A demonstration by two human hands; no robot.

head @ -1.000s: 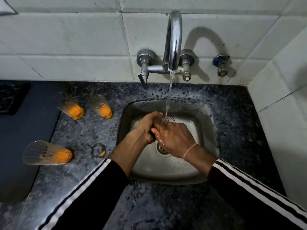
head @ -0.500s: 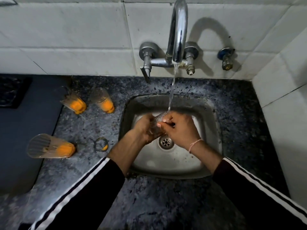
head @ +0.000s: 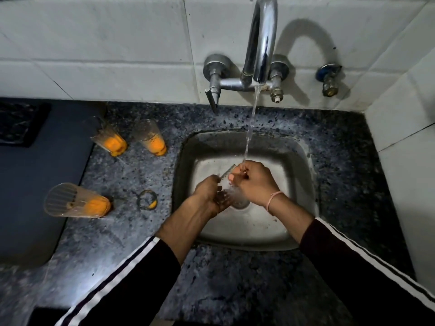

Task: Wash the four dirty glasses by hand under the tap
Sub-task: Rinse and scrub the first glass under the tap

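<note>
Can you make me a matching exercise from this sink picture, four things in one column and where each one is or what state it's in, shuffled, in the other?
1. clear ribbed glass
2. chrome swan-neck tap
3. round orange juice ring
4. blue-capped wall valve

A. on the speckled granite counter
B. on the tiled wall, right of the tap
C. gripped by both hands over the steel sink
D. running water

Pairs: 1-C, 2-D, 3-A, 4-B
</note>
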